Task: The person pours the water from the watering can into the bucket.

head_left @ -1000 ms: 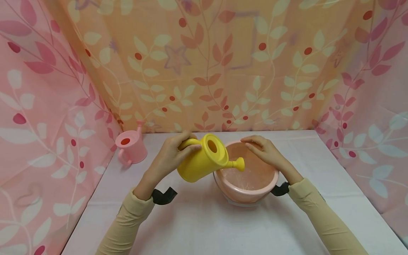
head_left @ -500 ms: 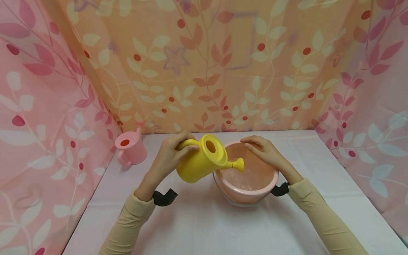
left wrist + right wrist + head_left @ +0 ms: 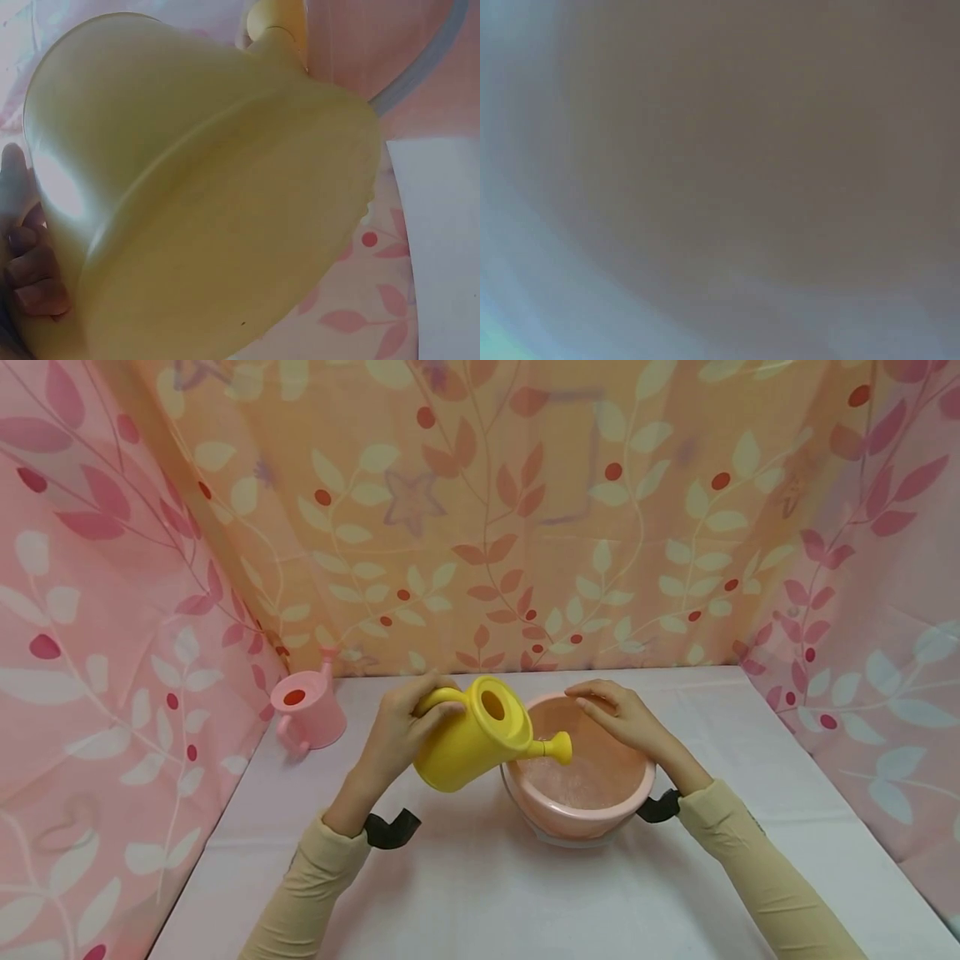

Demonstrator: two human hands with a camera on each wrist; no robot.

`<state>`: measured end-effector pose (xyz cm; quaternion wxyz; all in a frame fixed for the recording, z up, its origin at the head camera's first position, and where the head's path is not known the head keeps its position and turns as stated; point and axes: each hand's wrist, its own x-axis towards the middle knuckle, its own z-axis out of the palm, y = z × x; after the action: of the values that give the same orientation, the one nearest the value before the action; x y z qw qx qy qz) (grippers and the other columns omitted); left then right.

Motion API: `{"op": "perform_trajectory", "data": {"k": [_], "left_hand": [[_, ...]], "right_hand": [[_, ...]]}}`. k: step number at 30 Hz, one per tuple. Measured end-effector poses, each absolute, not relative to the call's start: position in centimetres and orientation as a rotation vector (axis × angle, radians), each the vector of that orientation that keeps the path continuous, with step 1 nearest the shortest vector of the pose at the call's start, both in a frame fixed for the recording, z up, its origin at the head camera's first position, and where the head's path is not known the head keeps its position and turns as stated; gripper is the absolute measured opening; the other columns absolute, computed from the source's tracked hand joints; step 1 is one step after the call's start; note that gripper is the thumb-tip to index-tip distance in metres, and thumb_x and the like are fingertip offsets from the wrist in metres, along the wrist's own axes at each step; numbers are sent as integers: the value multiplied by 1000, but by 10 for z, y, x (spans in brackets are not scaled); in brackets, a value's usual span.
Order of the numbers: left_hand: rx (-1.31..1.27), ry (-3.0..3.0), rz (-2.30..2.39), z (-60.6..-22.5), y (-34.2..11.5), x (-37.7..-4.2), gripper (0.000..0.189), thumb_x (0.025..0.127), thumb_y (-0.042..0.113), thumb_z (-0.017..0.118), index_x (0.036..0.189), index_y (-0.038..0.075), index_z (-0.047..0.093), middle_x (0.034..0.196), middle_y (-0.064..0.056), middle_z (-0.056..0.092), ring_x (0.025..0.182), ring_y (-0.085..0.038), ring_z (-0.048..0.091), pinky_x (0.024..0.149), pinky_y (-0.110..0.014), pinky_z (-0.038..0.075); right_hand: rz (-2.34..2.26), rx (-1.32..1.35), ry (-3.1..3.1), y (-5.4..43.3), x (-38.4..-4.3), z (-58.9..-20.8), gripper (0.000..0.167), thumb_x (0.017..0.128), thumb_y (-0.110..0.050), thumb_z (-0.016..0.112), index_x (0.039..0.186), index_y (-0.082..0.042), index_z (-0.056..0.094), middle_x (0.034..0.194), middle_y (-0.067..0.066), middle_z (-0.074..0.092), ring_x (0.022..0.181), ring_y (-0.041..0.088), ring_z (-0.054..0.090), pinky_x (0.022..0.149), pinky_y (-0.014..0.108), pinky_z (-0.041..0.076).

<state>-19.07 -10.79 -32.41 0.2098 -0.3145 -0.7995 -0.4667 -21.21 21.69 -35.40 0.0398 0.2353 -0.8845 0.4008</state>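
Note:
My left hand [image 3: 401,722] grips the handle of a yellow watering can [image 3: 472,739], tipped to the right so its spout hangs over a pink basin [image 3: 573,822]. Rippled water [image 3: 573,785] lies inside the basin. In the left wrist view the watering can [image 3: 202,187] fills most of the picture, with curled fingers [image 3: 37,281] at its left edge. Across the basin's right side rests my right hand [image 3: 618,714], its fingers fairly straight and touching the back rim. The right wrist view is only a brown and blue-grey blur.
A pink watering can [image 3: 311,710] stands at the back left of the white-covered table [image 3: 465,893]. Leaf-patterned cloth [image 3: 487,527] hangs behind and along both sides. Black wrist straps [image 3: 392,831] stick out beneath the forearms. A grey curved handle [image 3: 431,64] shows beside the yellow can.
The yellow watering can and left hand have shifted very slightly left and down. Ripples and splashes in the basin's water have grown fainter. The right hand stays on the rim.

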Motion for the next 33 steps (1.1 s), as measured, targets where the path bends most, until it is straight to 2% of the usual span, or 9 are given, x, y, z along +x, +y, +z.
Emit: {"op": "perform_trajectory", "data": {"k": [3, 6, 10, 13, 33], "left_hand": [[-847, -2216, -1325, -327, -107, -191, 18, 76, 7, 72, 92, 6, 64, 84, -7, 62, 74, -15, 52, 69, -22, 45], [-843, -2195, -1359, -328, -107, -191, 19, 77, 10, 72, 93, 7, 64, 86, -4, 64, 74, -13, 53, 69, -21, 46], [-855, -2182, -1390, -315, -106, -178, 18, 78, 10, 71, 94, 5, 63, 87, -6, 64, 75, -12, 53, 70, -19, 46], [-866, -2185, -1411, -304, -104, -168, 16, 79, 3, 69, 94, -1, 62, 86, -11, 64, 74, -13, 53, 70, -19, 46], [-898, -2060, -1559, -311, -105, -174, 20, 81, -3, 67, 101, -6, 64, 93, -18, 66, 78, -12, 57, 73, -20, 49]], "right_hand": [[1230, 712, -2713, 217, -212, -354, 30, 95, -20, 54, 120, -4, 58, 120, 12, 59, 119, 28, 49, 100, 48, 37], [1230, 703, -2718, 217, -211, -355, 30, 95, -20, 54, 120, -5, 58, 121, 12, 59, 119, 28, 49, 101, 48, 37], [1229, 707, -2715, 217, -212, -356, 30, 95, -20, 54, 120, -5, 58, 121, 12, 59, 119, 28, 49, 101, 48, 37], [1229, 714, -2703, 217, -212, -357, 29, 95, -18, 54, 120, -5, 58, 120, 12, 59, 119, 28, 49, 100, 48, 37], [1233, 700, -2716, 217, -212, -355, 30, 95, -20, 54, 120, -5, 58, 121, 11, 58, 120, 28, 48, 101, 48, 37]]}}
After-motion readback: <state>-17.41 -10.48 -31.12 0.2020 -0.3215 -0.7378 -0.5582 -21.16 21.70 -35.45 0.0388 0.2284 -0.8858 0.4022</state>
